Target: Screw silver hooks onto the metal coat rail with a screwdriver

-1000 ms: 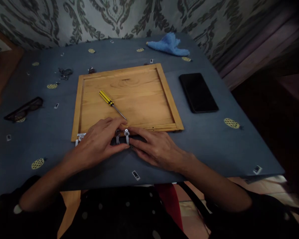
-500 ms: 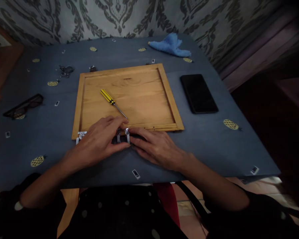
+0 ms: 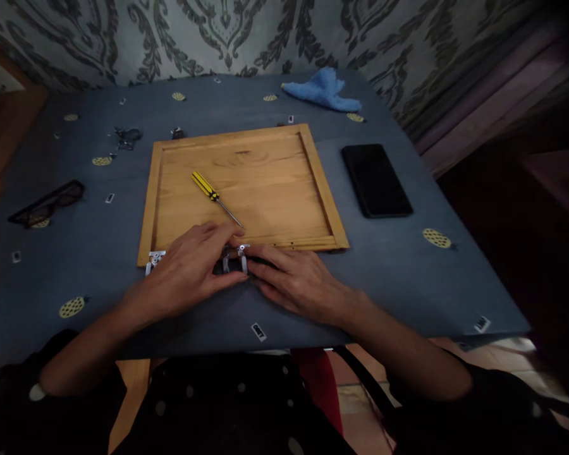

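Observation:
A framed wooden panel [image 3: 246, 189] lies flat on the table, and both my hands are at its near edge. Between them sits a small silver metal hinge [image 3: 243, 258] against that edge, partly covered by fingers. My left hand [image 3: 189, 262] closes on the hinge from the left, thumb in front and fingers behind. From the right, the bent fingers of my right hand [image 3: 301, 281] press against the same piece. A second metal hinge [image 3: 155, 259] shows at the panel's near left corner, partly behind my left hand. On the panel rests a yellow-and-black screwdriver [image 3: 213, 194], its tip close to my left fingers.
A black phone [image 3: 377, 180] lies right of the panel and a blue cloth [image 3: 322, 90] at the back right. Folded glasses [image 3: 47, 203] and small dark metal parts [image 3: 127, 137] are on the left. The patterned tablecloth [image 3: 464, 291] ends at the right table edge.
The view has shifted very slightly. Both hands keep nearly the same place at the hinge, and the screwdriver and panel stay put.

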The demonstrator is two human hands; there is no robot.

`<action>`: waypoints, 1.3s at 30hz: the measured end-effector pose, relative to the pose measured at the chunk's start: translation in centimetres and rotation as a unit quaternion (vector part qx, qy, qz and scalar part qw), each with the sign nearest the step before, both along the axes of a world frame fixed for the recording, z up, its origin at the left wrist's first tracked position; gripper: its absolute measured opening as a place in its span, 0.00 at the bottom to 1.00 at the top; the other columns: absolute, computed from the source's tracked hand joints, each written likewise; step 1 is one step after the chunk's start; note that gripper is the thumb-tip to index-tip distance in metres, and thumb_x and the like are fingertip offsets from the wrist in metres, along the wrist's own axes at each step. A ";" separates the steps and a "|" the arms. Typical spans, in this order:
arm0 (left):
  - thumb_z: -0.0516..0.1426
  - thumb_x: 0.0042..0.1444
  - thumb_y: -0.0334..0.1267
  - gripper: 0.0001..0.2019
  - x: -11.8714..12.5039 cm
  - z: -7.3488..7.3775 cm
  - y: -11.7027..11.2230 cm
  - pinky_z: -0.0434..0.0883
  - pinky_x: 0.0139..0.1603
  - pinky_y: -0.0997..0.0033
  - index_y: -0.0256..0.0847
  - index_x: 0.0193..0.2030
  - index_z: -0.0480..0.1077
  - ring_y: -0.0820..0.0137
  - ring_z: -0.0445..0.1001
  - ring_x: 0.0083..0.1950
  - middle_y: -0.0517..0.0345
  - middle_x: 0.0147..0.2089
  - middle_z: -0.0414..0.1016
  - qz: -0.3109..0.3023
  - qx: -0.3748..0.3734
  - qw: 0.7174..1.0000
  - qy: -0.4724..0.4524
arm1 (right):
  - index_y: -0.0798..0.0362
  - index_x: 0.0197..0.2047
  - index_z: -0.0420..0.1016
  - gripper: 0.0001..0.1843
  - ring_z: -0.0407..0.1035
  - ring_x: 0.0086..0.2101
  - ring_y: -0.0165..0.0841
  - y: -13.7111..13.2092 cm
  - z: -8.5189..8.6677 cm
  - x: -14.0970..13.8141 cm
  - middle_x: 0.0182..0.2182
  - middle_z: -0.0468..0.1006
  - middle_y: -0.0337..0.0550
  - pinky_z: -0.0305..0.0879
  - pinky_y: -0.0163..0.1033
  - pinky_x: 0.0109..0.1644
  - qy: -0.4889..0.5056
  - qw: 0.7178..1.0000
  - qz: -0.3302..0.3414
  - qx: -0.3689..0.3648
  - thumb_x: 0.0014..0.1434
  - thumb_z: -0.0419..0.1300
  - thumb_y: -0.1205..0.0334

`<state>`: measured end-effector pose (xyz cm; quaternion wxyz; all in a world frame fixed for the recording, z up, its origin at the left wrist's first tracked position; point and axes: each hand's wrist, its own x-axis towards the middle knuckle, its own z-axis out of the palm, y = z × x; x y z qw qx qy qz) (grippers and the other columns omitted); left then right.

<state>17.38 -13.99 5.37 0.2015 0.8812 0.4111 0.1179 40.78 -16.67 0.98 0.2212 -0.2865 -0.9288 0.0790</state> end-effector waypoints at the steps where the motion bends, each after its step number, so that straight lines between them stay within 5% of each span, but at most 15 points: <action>1: 0.61 0.61 0.51 0.22 0.0 0.0 0.0 0.73 0.52 0.59 0.43 0.57 0.64 0.59 0.76 0.52 0.52 0.51 0.77 -0.001 0.002 1.000 0.000 | 0.59 0.55 0.73 0.15 0.76 0.51 0.42 0.0 0.0 0.0 0.58 0.76 0.56 0.78 0.45 0.47 -0.001 1.000 0.001 0.001 0.68 0.54 0.68; 7: 0.61 0.61 0.49 0.22 -0.1 -0.3 0.0 0.73 0.53 0.60 0.43 0.57 0.64 0.60 0.76 0.52 0.52 0.50 0.76 -0.008 0.008 1.000 -0.007 | 0.59 0.57 0.73 0.16 0.76 0.51 0.41 0.1 0.0 -0.1 0.57 0.76 0.56 0.78 0.45 0.47 -0.003 1.000 -0.003 -0.001 0.68 0.55 0.67; 14: 0.59 0.64 0.47 0.13 0.1 0.0 -0.1 0.71 0.47 0.62 0.41 0.47 0.67 0.63 0.75 0.47 0.55 0.44 0.75 -0.030 0.009 0.999 -0.018 | 0.61 0.57 0.73 0.16 0.77 0.50 0.42 0.0 -0.1 0.0 0.58 0.76 0.58 0.78 0.46 0.48 0.006 1.000 0.000 0.005 0.68 0.54 0.68; 39: 0.60 0.64 0.45 0.12 0.0 -0.2 -0.1 0.69 0.44 0.66 0.39 0.45 0.70 0.65 0.71 0.45 0.56 0.42 0.72 -0.042 0.002 0.999 -0.022 | 0.61 0.57 0.73 0.16 0.76 0.52 0.43 0.0 -0.2 0.0 0.60 0.75 0.58 0.78 0.49 0.50 0.013 1.000 0.003 -0.004 0.66 0.57 0.69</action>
